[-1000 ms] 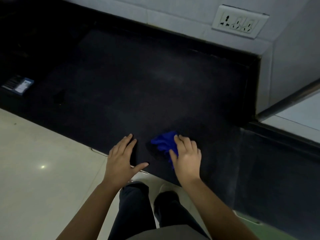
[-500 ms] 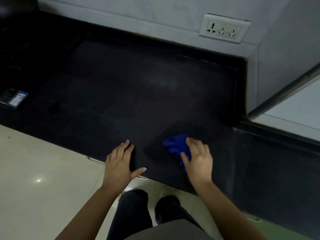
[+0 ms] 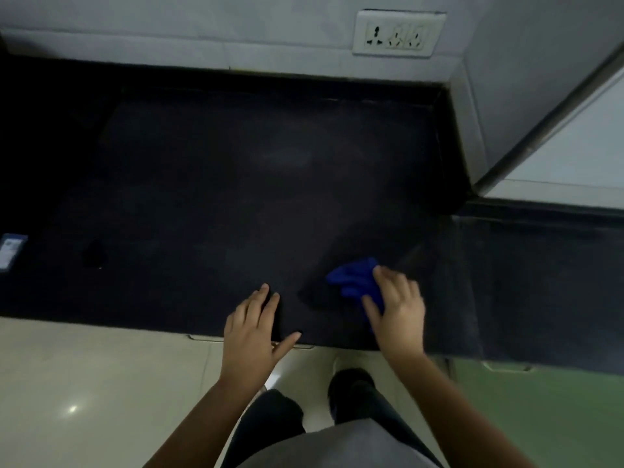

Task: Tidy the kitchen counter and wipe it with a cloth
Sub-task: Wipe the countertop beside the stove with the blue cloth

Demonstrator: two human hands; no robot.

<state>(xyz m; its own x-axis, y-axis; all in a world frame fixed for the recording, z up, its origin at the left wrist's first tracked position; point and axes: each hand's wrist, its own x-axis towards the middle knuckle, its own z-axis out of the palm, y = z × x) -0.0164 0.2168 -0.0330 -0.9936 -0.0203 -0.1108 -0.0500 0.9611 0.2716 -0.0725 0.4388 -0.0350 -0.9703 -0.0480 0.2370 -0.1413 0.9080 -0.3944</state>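
I am wiping the black counter (image 3: 236, 197): right hand (image 3: 395, 309) pressing the blue cloth (image 3: 353, 278) flat-fingered, left hand (image 3: 251, 329) resting released; next, probably sweeping toward unwiped areas.

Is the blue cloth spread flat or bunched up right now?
Bunched. The cloth shows as a crumpled blue wad with folds, sticking out from under the right hand, which presses it onto the counter.
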